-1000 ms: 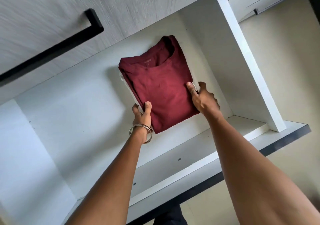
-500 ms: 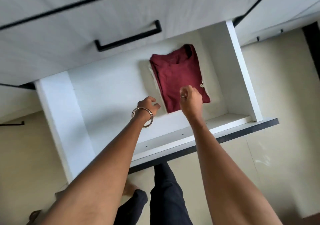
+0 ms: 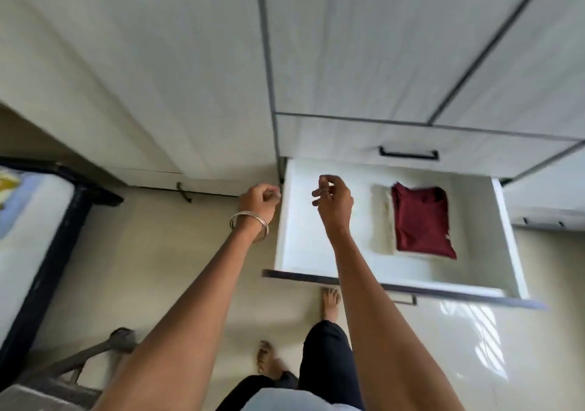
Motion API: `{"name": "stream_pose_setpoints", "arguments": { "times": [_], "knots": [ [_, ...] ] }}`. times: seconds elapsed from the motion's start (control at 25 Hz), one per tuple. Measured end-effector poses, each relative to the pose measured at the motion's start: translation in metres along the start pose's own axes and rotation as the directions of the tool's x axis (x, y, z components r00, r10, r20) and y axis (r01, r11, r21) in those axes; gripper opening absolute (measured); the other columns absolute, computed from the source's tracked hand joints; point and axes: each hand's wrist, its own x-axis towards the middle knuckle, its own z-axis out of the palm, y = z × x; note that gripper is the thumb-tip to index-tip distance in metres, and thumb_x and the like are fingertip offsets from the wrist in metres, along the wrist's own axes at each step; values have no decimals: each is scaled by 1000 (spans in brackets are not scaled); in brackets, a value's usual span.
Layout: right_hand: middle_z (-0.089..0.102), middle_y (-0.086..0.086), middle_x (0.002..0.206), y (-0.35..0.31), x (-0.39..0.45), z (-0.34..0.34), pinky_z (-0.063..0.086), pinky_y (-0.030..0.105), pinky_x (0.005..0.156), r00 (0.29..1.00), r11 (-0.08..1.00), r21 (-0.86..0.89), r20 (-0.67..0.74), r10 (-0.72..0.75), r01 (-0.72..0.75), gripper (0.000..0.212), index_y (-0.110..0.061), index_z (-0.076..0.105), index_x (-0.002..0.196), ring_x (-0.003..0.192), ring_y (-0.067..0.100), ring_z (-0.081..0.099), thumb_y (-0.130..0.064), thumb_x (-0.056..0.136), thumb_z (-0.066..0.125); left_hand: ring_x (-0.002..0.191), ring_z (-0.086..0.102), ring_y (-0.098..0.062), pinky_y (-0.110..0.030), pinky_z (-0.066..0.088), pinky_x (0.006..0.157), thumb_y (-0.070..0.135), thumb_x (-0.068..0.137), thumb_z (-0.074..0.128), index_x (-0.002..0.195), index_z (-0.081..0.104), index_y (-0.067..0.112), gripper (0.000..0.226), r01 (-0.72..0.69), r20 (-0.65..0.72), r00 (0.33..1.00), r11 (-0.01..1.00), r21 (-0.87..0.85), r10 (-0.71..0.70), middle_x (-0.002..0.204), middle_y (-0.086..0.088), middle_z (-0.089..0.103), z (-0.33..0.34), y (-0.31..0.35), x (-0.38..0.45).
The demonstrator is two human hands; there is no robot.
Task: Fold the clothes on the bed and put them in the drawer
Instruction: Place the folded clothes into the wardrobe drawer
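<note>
The folded maroon shirt (image 3: 422, 220) lies toward the right side of the open drawer (image 3: 512, 239), on a pale folded garment (image 3: 381, 220). Both hands hang empty (fingers loosely curled): the left hand (image 3: 259, 203) outside the drawer's left edge, the right hand (image 3: 335, 201) above its left half. A bed (image 3: 34, 236) corner, seemingly, shows far left.

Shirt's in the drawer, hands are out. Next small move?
Probably turn toward the bed for another garment: the maroon shirt lies folded in the open drawer, and the left hand and right hand hold nothing.

shirt (image 3: 422, 222) in open drawer (image 3: 326, 252), right side, bed (image 3: 34, 220) far left
</note>
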Motion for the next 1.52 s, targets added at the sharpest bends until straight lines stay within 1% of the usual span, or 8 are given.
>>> {"name": "stream_pose_setpoints", "arguments": {
  "times": [0.2,0.48,0.64,0.8,1.0,1.2,1.4,1.52],
  "knots": [
    [66,6,78,-90,-74,146,45,20,48,943,997,-10,326,-68,75,25,-12,64,102,61,16,60,-1,92,45,77,67,-29,-50,57,78,4,89,62,81,65,19,17,14,-301,951,984,-178,-68,75,-2,67,-184,-50,-33],
    [69,10,92,-158,-132,351,44,19,46,724,968,-56,675,-143,244,30,-25,62,97,70,22,63,0,90,46,72,69,-24,-40,57,82,9,88,62,88,70,15,10,76,-621,719,924,-375,-311,77,-8,72,-385,-139,-59],
    [69,7,92,-178,-166,498,52,29,55,567,944,-58,811,-146,325,23,-30,61,91,75,23,65,-9,93,52,64,68,-18,-33,59,75,6,88,60,89,71,14,14,124,-718,527,877,-464,-454,76,-8,72,-497,-195,-55],
    [70,10,93,-204,-206,629,47,19,48,358,913,-36,926,-123,406,7,-22,61,101,72,21,66,-22,99,54,66,68,-22,-36,57,78,8,89,59,86,69,19,16,145,-769,321,831,-537,-553,69,-3,70,-594,-251,-58],
    [67,7,99,-216,-267,779,46,15,49,162,870,-39,986,-47,491,18,-17,58,116,84,23,67,-23,102,48,83,68,-27,-35,50,86,15,87,65,96,70,17,11,146,-745,102,751,-644,-659,83,-7,72,-694,-326,-58],
    [66,9,93,-203,-318,925,44,20,47,106,849,-73,994,20,524,17,-17,59,109,72,21,62,-29,101,50,86,67,-31,-40,52,85,22,87,67,103,67,15,18,155,-677,63,677,-719,-733,89,-12,72,-795,-427,-39],
    [68,9,91,-201,-365,1041,51,32,55,175,834,-209,975,137,512,22,-15,59,107,66,18,64,-36,100,53,91,67,-36,-49,55,82,26,83,69,81,63,28,7,177,-491,134,509,-843,-861,90,-11,71,-892,-523,-16],
    [68,8,91,-198,-381,1096,47,28,52,174,792,-269,963,207,548,20,-17,59,106,69,19,64,-36,99,54,93,67,-34,-49,56,83,35,84,67,84,64,27,9,182,-390,127,408,-895,-912,95,-10,71,-933,-568,-3]
  ]
}}
